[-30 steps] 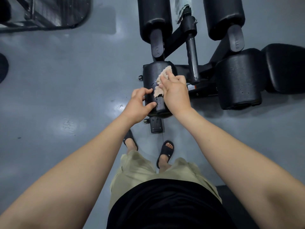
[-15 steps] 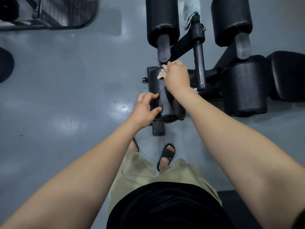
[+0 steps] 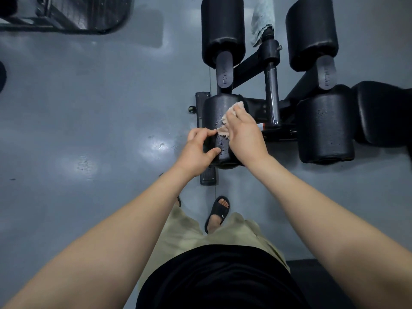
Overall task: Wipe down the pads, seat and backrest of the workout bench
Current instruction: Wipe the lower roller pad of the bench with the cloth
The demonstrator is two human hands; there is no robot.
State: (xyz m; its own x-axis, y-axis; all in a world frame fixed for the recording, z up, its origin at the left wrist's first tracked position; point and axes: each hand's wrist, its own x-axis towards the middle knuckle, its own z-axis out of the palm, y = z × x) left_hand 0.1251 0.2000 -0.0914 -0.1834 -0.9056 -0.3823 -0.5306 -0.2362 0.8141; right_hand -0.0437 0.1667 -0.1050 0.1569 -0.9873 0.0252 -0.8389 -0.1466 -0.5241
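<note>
Pink cloth [image 3: 231, 111] under right hand [image 3: 245, 134], on pad [image 3: 213, 110]

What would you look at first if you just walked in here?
Two bare hands in the middle: the right hand presses a pinkish cloth onto a wet black roller pad, while the left hand grips that pad's near end. Three more fat black pads sit beyond it and to its right, and a pale blue towel hangs at the top between two of them.
</note>
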